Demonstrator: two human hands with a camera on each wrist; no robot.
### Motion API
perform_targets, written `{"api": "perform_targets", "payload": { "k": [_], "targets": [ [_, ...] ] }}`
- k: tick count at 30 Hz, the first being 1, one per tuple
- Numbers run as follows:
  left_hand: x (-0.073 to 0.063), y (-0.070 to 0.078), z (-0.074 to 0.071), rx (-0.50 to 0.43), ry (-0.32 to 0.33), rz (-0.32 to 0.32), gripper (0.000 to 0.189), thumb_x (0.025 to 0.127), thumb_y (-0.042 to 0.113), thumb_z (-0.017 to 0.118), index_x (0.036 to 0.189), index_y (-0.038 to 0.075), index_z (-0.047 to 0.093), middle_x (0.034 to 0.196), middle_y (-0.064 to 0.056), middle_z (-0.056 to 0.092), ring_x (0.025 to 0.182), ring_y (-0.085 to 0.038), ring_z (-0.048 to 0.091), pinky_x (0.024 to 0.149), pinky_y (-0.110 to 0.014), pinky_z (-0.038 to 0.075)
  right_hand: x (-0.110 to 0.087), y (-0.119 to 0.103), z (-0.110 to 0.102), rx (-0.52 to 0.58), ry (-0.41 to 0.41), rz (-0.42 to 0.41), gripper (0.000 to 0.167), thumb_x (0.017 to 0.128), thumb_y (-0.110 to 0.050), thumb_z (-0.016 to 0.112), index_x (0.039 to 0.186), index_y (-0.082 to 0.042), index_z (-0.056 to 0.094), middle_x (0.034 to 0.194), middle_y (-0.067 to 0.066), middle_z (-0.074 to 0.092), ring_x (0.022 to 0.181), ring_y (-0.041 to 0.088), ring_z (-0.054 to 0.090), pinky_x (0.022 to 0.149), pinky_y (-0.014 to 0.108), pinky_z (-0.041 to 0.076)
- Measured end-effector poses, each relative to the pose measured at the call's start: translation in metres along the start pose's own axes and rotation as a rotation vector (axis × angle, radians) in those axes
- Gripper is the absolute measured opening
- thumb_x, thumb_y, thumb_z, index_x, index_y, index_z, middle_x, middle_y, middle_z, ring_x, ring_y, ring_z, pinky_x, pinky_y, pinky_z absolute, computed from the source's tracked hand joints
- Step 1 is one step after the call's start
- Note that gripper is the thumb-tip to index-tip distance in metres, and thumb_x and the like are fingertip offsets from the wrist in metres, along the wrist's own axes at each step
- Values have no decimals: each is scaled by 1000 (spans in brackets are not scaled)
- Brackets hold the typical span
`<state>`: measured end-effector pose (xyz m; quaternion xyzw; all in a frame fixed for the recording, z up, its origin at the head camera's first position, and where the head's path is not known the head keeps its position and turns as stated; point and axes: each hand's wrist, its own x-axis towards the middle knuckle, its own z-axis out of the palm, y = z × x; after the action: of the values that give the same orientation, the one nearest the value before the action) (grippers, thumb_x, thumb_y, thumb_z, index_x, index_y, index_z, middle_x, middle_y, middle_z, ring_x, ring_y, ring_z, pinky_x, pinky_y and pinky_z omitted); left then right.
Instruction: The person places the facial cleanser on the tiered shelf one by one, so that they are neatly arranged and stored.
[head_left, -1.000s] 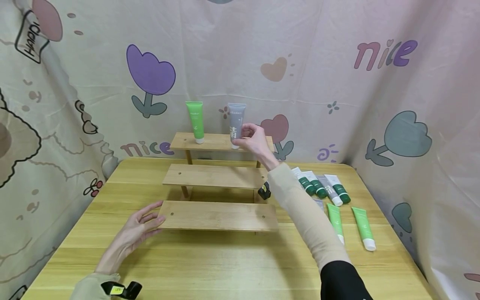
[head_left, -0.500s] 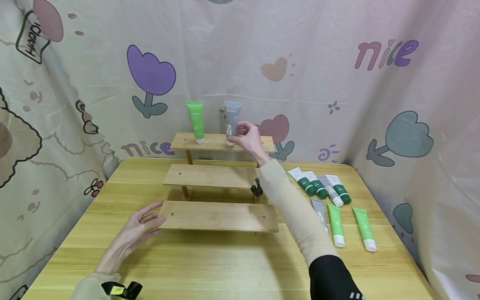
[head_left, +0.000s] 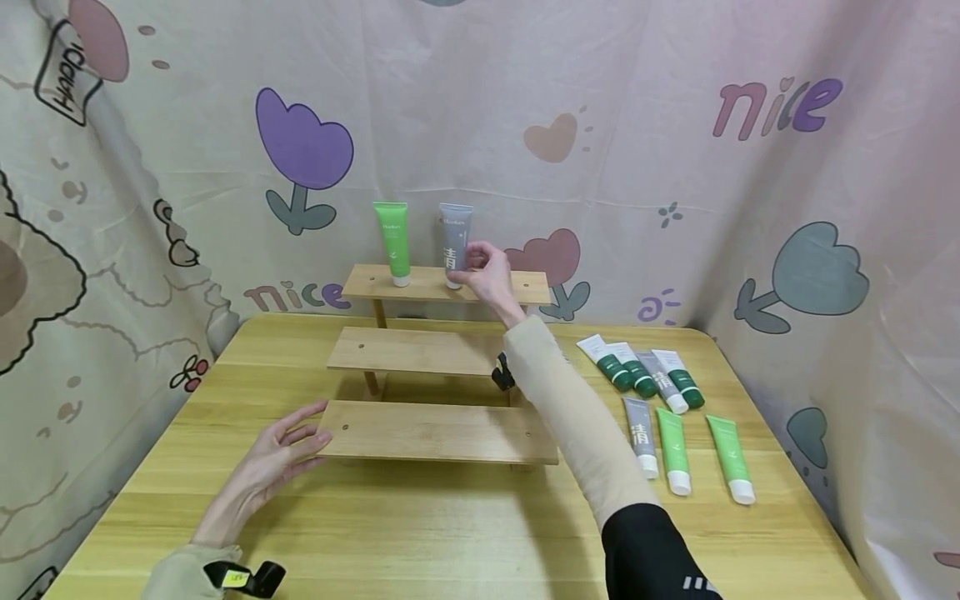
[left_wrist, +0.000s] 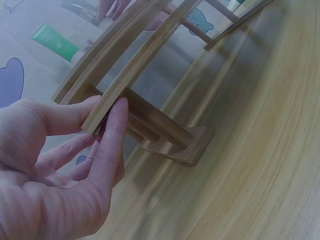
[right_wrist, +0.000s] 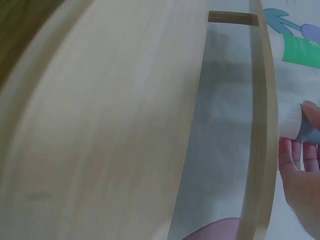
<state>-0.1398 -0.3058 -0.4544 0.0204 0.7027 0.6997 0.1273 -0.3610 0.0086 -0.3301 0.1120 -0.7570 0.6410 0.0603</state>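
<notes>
A three-tier wooden shelf (head_left: 442,432) stands on the table. My left hand (head_left: 283,450) pinches the left end of its lowest board; in the left wrist view, thumb and fingers (left_wrist: 116,125) grip the board's edge from both sides. At the top board, my right hand (head_left: 489,275) holds a grey-blue squeeze tube (head_left: 455,233) low on its body. That tube is upright, white cap down, with the cap (right_wrist: 289,120) right at the board's edge in the right wrist view. A green squeeze tube (head_left: 393,237) stands cap down to its left on the same board.
Several more tubes lie on the table's right side: green ones (head_left: 673,450), a grey-blue one (head_left: 640,433) and white-and-dark-green ones (head_left: 606,362). A printed curtain (head_left: 420,100) hangs behind the table (head_left: 420,533) and along both sides.
My right hand has moved left along the top board with the grey-blue tube, bringing it closer to the green one. My left hand stays on the lowest board.
</notes>
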Motion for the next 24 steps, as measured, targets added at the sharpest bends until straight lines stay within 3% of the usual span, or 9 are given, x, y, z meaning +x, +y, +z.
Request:
{"api": "perform_targets", "payload": {
  "k": [6, 14, 21, 24],
  "targets": [
    [0, 1, -1, -18, -12, 4, 54, 103, 10, 57, 153, 20, 40, 107, 4, 57, 99, -6, 63, 91, -26, 63, 1, 1, 3, 4, 0, -14, 45, 78, 9, 79, 119, 4, 62, 120, 24, 66, 110, 32, 66, 102, 38, 58],
    [0, 1, -1, -19, -4, 6, 57, 103, 9, 57, 156, 14, 35, 107, 3, 57, 98, -6, 63, 89, -25, 63, 2, 3, 6, 0, 18, -25, 45, 78, 9, 78, 120, 4, 62, 119, 24, 67, 108, 31, 65, 101, 37, 59],
    [0, 0, -1, -30, -4, 12, 54, 103, 8, 57, 153, 20, 41, 107, 2, 56, 97, -6, 62, 89, -26, 63, 3, 2, 8, -9, 15, -13, 46, 79, 9, 78, 122, 4, 62, 120, 24, 66, 108, 30, 65, 102, 36, 58],
    [1, 1, -1, -16, 1, 5, 57, 103, 9, 57, 155, 16, 36, 106, 3, 56, 98, -6, 62, 90, -26, 63, 2, 2, 8, -5, 13, -15, 46, 79, 9, 78, 122, 4, 61, 119, 24, 66, 105, 27, 64, 101, 36, 59]
  ]
}}
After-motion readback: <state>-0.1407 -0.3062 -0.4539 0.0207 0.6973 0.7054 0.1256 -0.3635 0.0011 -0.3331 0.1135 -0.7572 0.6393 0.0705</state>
